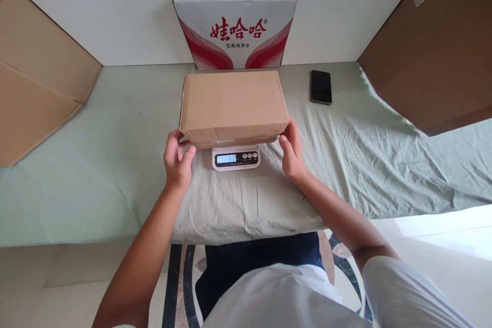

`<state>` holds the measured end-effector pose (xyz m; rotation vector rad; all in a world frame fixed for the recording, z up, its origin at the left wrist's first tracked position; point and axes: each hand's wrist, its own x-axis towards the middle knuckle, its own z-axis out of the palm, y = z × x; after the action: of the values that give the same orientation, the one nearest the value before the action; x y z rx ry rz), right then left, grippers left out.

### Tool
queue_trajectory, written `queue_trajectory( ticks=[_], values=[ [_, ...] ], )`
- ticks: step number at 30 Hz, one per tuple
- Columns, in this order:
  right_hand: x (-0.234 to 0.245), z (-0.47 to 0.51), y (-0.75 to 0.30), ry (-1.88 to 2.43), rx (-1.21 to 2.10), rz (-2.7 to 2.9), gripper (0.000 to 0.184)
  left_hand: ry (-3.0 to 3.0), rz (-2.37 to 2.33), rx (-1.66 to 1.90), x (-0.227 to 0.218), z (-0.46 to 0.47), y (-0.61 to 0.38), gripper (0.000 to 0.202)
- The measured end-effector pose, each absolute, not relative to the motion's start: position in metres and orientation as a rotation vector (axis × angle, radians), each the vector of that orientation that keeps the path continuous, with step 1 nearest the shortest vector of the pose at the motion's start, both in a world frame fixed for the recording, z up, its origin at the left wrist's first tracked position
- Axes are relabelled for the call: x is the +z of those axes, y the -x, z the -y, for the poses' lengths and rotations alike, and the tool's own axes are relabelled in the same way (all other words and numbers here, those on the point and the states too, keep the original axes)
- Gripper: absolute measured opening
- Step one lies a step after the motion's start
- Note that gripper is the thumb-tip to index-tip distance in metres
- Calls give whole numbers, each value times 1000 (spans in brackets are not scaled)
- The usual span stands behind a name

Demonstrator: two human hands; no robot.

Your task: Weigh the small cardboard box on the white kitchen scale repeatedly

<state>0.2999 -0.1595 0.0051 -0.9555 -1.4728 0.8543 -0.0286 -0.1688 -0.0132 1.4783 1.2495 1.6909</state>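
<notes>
A closed brown cardboard box [234, 102] is at the middle of the cloth-covered surface, above a small white digital kitchen scale [236, 159]. The scale's plate is mostly hidden beneath it, so I cannot tell how much weight rests there. Its lit display shows digits that look like 53, with several buttons to the right. My left hand [179, 160] holds the box's lower left corner, thumb in front and fingers behind. At the lower right corner, my right hand [292, 151] grips the other end, its fingers along the side and partly hidden.
Behind stands a white and red carton [238, 31] against a white panelled wall. A black phone [321, 87] lies to the right. Large cardboard pieces flank both sides, one at left [42, 77] and one at right [434, 56]. Pale green cloth [96, 179] covers the surface.
</notes>
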Motion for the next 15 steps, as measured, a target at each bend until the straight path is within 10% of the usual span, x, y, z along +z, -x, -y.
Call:
queue_trajectory(
  ticks=[15],
  values=[
    [7,160,-299,1009,841,1472,70,-1487,-1267,1670,-9,170,27,41]
  ],
)
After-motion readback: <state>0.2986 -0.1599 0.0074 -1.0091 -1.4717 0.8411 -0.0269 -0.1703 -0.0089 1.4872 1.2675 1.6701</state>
